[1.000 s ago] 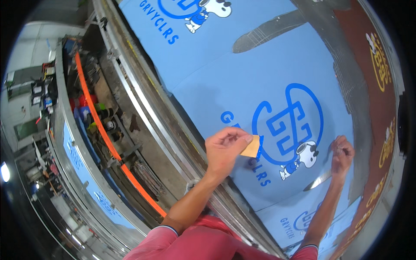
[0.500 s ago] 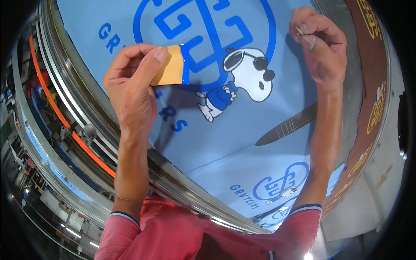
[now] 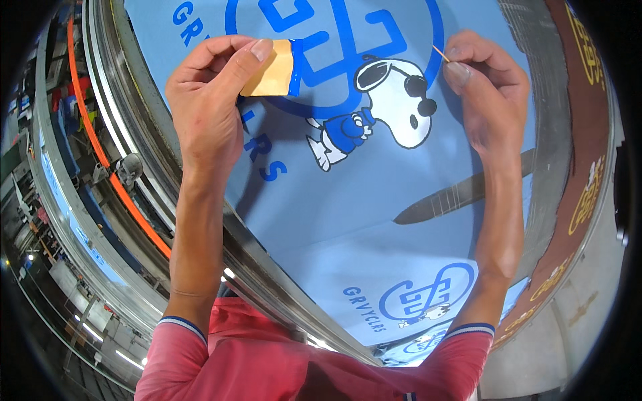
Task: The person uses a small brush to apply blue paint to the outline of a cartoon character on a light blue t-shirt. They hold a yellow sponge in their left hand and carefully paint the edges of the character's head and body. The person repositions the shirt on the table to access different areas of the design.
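Between thumb and fingers, my left hand [image 3: 210, 100] grips a small tan card [image 3: 271, 72] whose right edge is coated in wet-looking blue ink. My right hand [image 3: 491, 83] pinches a thin wooden stick [image 3: 441, 53], like a toothpick, its tip pointing up and left. Both hands are raised over light blue fabric [image 3: 334, 214]. On that fabric is a large blue ring-and-letter print, and below it a white cartoon dog [image 3: 401, 110] with dark sunglasses and a blue top. The dog print lies between my two hands; neither hand covers it.
A metal rail and an orange strip [image 3: 87, 113] run along the table's left side. Farther down the fabric is a second, similar print [image 3: 428, 301]. A brown printed cloth [image 3: 592, 134] borders the right side. A dark pointed shape [image 3: 441, 200] lies by my right forearm.
My left hand has moved up a little with the card. The right hand has shifted slightly down and left, and its stick shows more clearly. The view has shifted over the fabric.
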A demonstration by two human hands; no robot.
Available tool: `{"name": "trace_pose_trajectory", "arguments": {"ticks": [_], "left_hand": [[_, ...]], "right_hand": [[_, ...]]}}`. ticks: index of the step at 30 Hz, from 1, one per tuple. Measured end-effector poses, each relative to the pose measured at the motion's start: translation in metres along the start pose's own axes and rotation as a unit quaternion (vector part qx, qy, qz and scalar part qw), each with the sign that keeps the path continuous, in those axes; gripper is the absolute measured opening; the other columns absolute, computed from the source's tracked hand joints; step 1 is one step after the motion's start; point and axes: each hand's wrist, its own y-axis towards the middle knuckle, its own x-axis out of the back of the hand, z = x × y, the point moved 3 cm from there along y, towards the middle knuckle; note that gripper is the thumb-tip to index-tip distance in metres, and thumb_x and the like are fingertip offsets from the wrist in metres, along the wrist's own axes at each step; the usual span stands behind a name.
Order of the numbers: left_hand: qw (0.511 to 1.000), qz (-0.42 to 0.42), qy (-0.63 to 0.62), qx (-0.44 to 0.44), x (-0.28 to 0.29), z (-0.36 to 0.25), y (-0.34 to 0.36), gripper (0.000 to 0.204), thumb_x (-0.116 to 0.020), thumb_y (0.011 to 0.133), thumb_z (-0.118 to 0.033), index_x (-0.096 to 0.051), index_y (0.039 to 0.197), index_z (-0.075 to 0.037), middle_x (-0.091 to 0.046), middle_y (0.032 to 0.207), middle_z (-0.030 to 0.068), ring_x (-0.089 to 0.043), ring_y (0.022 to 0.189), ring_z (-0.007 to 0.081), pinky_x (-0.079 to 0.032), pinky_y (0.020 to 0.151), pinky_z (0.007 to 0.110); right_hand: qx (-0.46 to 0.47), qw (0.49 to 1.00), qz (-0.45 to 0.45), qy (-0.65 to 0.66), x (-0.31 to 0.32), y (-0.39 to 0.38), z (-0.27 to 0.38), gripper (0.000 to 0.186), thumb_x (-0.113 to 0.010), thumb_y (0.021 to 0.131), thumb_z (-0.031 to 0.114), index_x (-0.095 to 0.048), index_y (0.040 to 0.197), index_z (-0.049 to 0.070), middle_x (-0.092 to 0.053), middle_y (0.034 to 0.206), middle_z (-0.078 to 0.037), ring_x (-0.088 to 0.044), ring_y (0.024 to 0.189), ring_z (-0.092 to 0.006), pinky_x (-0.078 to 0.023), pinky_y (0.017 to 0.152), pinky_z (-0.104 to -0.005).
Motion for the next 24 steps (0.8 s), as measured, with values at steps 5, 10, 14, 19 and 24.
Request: {"name": "trace_pose_trajectory", "arguments": {"ticks": [5, 10, 14, 19, 24], "left_hand": [[0.999, 0.024, 0.042, 0.01, -0.006, -0.003, -0.005, 0.014, -0.075, 0.08, -0.005, -0.07, 0.091, 0.003, -0.069, 0.08, 0.005, -0.062, 0.072, 0.0084, -0.048, 0.068, 0.021], [0.995, 0.064, 0.075, 0.016, -0.016, -0.005, -0.013, 0.013, -0.075, 0.08, -0.003, -0.07, 0.09, 0.003, -0.069, 0.079, 0.0058, -0.064, 0.072, 0.0089, -0.05, 0.066, 0.021], [0.994, 0.075, 0.069, 0.025, -0.016, -0.004, -0.013, 0.013, -0.075, 0.08, -0.003, -0.07, 0.09, 0.003, -0.069, 0.08, 0.0061, -0.064, 0.073, 0.0088, -0.05, 0.065, 0.021], [0.994, 0.077, 0.063, 0.046, -0.015, -0.001, -0.014, 0.013, -0.075, 0.08, -0.003, -0.069, 0.09, 0.003, -0.069, 0.081, 0.0057, -0.063, 0.074, 0.0085, -0.05, 0.067, 0.021], [0.991, 0.086, 0.097, 0.042, -0.017, -0.002, -0.014, 0.014, -0.076, 0.08, -0.003, -0.068, 0.09, 0.002, -0.069, 0.084, 0.0056, -0.064, 0.076, 0.0098, -0.05, 0.072, 0.022]], "right_hand": [[-0.029, 0.999, -0.028, -0.02, -0.023, -0.002, 0.008, 0.009, -0.067, 0.08, -0.002, -0.069, 0.088, 0.0, -0.065, 0.08, 0.0, -0.054, 0.065, -0.0045, -0.04, 0.058, -0.0175], [-0.014, 0.992, 0.04, -0.119, -0.042, -0.009, 0.004, 0.007, -0.064, 0.077, -0.004, -0.067, 0.082, -0.001, -0.059, 0.074, 0.002, -0.048, 0.061, -0.0026, -0.035, 0.052, -0.0191], [0.005, 0.982, 0.057, -0.181, -0.046, -0.011, 0.0, 0.007, -0.064, 0.073, -0.004, -0.066, 0.079, 0.0, -0.059, 0.073, 0.0, -0.048, 0.058, -0.0041, -0.034, 0.05, -0.02], [0.01, 0.977, 0.07, -0.202, -0.049, -0.012, -0.003, 0.01, -0.066, 0.072, -0.004, -0.067, 0.081, 0.001, -0.06, 0.073, -0.002, -0.048, 0.058, -0.0053, -0.033, 0.049, -0.0205], [0.048, 0.977, 0.07, -0.196, -0.053, -0.01, -0.004, 0.014, -0.067, 0.072, -0.007, -0.068, 0.084, 0.001, -0.062, 0.073, -0.003, -0.05, 0.058, -0.006, -0.034, 0.048, -0.0212]]}}
